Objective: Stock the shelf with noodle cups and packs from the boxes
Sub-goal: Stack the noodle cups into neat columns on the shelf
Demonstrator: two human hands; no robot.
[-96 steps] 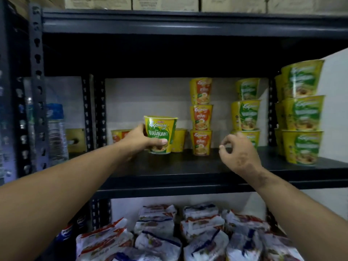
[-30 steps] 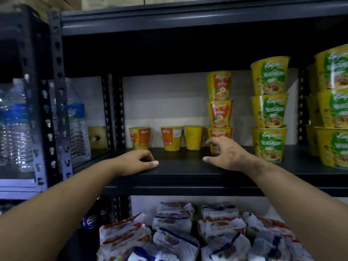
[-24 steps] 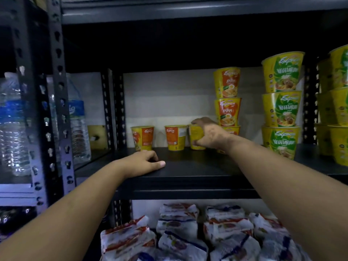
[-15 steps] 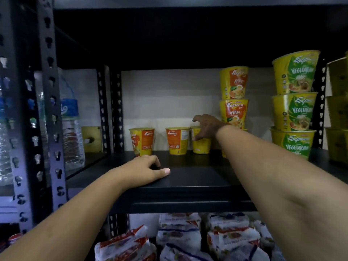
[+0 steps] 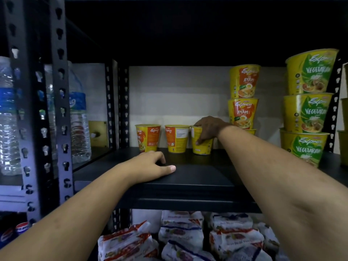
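Three small yellow-and-orange noodle cups stand in a row at the back of the black shelf [image 5: 188, 178]. My right hand [image 5: 208, 129] reaches deep in and grips the rightmost small cup [image 5: 202, 146] from above and the side. The left cup [image 5: 148, 137] and middle cup [image 5: 176, 138] stand free. My left hand [image 5: 150, 166] rests on the shelf near its front edge, fingers loosely curled, holding nothing. A stack of orange "Ayam" cups [image 5: 243, 97] rises right of my hand. Further right stands a stack of green "Vegetarian" cups [image 5: 307, 110].
Noodle packs [image 5: 180, 240] lie piled on the shelf below. Large water bottles [image 5: 77, 117] stand in the bay to the left, behind a black perforated upright [image 5: 60, 110]. The shelf above hangs low and dark overhead. Soda bottle tops [image 5: 11, 232] show at the lower left.
My right hand went from hovering over the shelf front to the back row and took hold of the rightmost small cup. My left hand let go of a green cup earlier and stays resting on the shelf.
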